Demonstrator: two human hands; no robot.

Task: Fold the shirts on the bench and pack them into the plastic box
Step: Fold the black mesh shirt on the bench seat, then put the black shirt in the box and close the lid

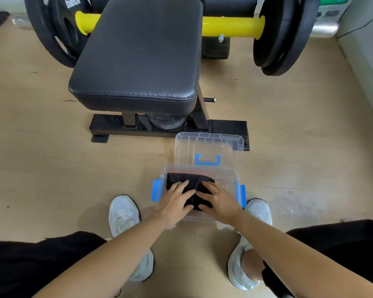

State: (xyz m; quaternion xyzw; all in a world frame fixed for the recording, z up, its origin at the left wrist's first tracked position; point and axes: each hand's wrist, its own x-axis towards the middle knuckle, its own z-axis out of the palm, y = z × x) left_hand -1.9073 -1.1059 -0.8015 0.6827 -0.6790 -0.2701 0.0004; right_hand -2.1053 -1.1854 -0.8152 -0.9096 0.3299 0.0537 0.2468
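Observation:
A clear plastic box [230, 179] with blue side latches stands on the floor in front of my feet. Its clear lid [209, 145] with a blue handle leans open behind it. A folded black shirt [191, 180] lies inside the box. My left hand [176, 200] presses flat on the shirt's left part with fingers spread. My right hand [219, 201] presses flat on its right part. The black padded bench [138, 54] stands beyond the box, and no shirt lies on its seat.
The bench's black steel base [121, 127] sits just behind the lid. A yellow bar [230, 25] with black weight plates [284, 35] crosses behind the bench. My white shoes [123, 214] flank the box on the wooden floor.

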